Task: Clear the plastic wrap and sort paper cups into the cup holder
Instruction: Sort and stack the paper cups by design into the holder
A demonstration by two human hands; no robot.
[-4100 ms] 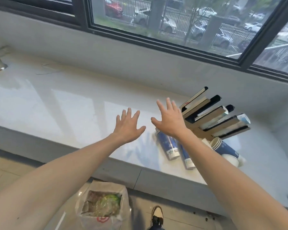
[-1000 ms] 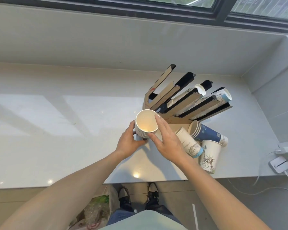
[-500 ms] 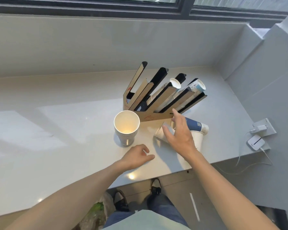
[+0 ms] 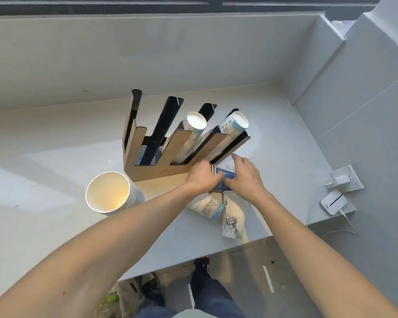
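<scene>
Blue paper wraps the stack of cups [image 4: 224, 176] that both your hands hold in the head view, just in front of the wooden cup holder [image 4: 161, 157] on the pale tabletop [image 4: 55, 157]. No writing on it can be read. Your left hand [image 4: 202, 179] curls its fingers [image 4: 213, 180] over the rim end of that blue stack, and your right hand [image 4: 245, 177] closes over the other end, with its index finger stretched towards the holder's black right-hand slat. Two of the holder's slots carry printed cup stacks [image 4: 230, 127], mouths down; the left slots look bare. Below your hands lie two more sleeves of cups: one with a city-skyline drawing [image 4: 205, 206] and one with a Statue of Liberty drawing [image 4: 231, 222], both on their sides and touching each other. To the left, a plain ribbed stack of cups [image 4: 109, 193] stands upright, mouth open, close beside the holder's base. At the far right, a white charger [image 4: 333, 201] sits on a ledge with its cable.
</scene>
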